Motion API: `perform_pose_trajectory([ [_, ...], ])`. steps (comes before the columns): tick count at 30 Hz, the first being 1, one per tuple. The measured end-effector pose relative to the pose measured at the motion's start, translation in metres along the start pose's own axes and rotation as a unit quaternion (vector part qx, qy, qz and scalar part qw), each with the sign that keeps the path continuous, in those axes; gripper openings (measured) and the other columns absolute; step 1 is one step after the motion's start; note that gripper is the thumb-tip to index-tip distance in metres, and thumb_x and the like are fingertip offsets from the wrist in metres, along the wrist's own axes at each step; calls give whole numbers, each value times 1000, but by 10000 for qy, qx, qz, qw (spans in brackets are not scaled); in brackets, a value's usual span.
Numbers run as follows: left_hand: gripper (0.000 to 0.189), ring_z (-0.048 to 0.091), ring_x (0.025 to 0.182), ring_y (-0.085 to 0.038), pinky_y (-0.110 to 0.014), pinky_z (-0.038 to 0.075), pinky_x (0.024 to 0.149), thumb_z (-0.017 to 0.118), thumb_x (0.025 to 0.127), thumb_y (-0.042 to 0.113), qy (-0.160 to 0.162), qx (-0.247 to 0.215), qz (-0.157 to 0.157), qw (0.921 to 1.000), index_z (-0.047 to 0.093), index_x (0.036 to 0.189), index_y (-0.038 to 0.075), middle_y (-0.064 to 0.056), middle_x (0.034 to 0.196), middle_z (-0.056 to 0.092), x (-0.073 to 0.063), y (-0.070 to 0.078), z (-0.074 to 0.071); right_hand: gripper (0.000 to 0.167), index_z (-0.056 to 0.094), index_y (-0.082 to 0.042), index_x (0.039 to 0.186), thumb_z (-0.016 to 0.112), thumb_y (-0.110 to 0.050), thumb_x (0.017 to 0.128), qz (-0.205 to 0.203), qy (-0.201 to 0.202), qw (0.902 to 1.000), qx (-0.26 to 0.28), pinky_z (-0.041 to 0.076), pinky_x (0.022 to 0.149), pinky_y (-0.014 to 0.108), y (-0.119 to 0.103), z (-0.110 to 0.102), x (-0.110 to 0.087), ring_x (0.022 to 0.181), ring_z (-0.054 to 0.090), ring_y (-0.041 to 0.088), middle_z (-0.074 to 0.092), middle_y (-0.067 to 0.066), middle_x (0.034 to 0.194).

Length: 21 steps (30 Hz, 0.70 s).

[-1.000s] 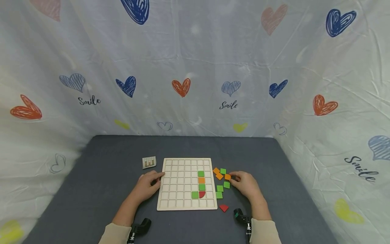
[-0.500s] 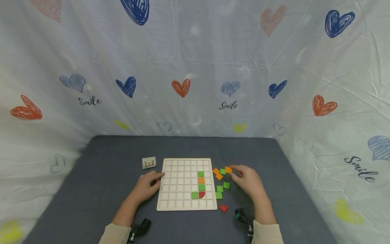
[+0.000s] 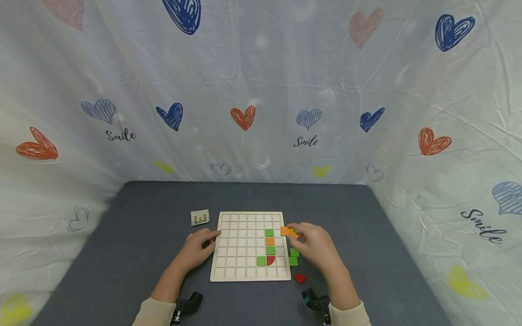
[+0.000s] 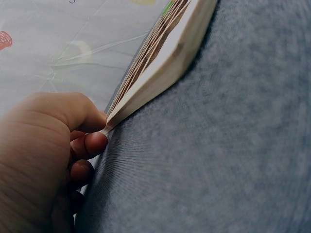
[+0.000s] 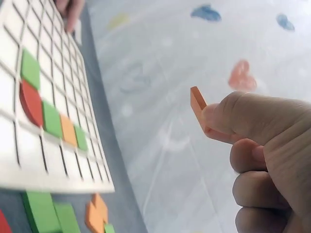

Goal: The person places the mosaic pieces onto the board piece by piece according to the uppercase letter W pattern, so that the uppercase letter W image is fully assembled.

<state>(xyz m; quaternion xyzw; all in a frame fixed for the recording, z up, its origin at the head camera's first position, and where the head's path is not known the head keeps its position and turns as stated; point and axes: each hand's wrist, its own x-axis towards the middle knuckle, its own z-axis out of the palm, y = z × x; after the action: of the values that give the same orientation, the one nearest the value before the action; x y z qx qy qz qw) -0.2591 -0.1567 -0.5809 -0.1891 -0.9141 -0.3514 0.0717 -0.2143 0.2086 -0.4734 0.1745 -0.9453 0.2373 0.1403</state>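
Observation:
My right hand (image 3: 316, 244) pinches an orange square tile (image 5: 198, 109) between thumb and index finger, over the right edge of a pale wooden grid board (image 3: 240, 244). The other fingers curl under, as the right wrist view shows. My left hand (image 3: 197, 248) holds the board's left edge with its thumb and fingertips; the left wrist view shows this grip at the rim (image 4: 155, 85). Set in the board are several green squares, one orange square (image 3: 270, 241) and a red quarter-round piece (image 3: 270, 260).
Beside the board's right edge lie loose green squares (image 3: 293, 261), orange tiles (image 5: 97, 213) partly behind the right hand in the head view, and a red piece (image 3: 299, 278). A small printed card (image 3: 200, 217) lies at the board's upper left. Dark cloth (image 3: 163, 203) covers the table.
My right hand has lifted the orange tile from the loose pieces and carried it left to the board's right edge. The left hand stays on the board.

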Motion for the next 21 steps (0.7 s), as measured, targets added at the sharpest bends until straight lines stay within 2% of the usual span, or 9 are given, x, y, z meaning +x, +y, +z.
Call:
perform_pose_trajectory([
  [4, 36, 38, 67, -6, -41, 27, 77, 66, 96, 7, 24, -21, 30, 10000, 72, 132, 10, 13, 81, 45, 0, 0, 0, 26, 79, -13, 113, 83, -16, 87, -525, -87, 9985, 127, 38, 56, 25, -13, 7, 1, 63, 45, 7, 51, -13, 71],
  [8, 36, 38, 66, -6, -41, 27, 76, 66, 96, 7, 11, -43, 47, 10000, 72, 131, 10, 13, 80, 45, 0, 2, -1, 28, 79, -13, 115, 82, -19, 88, -777, -344, 9961, 255, 40, 57, 24, -25, 16, 0, 65, 45, 4, 59, -12, 75],
  [13, 36, 38, 66, -5, -40, 27, 76, 65, 96, 7, 18, -5, 34, 10000, 72, 131, 10, 13, 80, 45, 0, 3, -2, 26, 78, -12, 116, 79, -18, 91, -1065, -721, 9904, 510, 48, 63, 26, -35, 28, -1, 72, 56, 9, 73, -2, 96],
  [15, 36, 37, 66, -6, -40, 27, 76, 65, 96, 7, 35, -2, 36, 10000, 72, 131, 10, 13, 80, 45, 0, 3, -2, 26, 78, -12, 116, 79, -19, 92, -1119, -857, 9886, 527, 47, 62, 26, -38, 34, 0, 71, 57, 11, 74, 0, 99],
  [19, 36, 37, 66, -6, -40, 27, 76, 65, 96, 7, 27, -15, 44, 10000, 72, 131, 10, 13, 80, 45, 0, 2, -2, 24, 79, -14, 115, 79, -21, 91, -1024, -973, 9892, 393, 43, 59, 23, -43, 46, 0, 64, 49, 4, 75, -2, 95],
  [21, 36, 38, 66, -5, -41, 27, 76, 66, 96, 7, 10, -19, 41, 10000, 72, 132, 10, 13, 80, 46, 0, 3, -3, 24, 79, -14, 114, 80, -21, 91, -932, -990, 9900, 386, 40, 55, 22, -47, 51, 0, 59, 44, 1, 71, -6, 81],
])
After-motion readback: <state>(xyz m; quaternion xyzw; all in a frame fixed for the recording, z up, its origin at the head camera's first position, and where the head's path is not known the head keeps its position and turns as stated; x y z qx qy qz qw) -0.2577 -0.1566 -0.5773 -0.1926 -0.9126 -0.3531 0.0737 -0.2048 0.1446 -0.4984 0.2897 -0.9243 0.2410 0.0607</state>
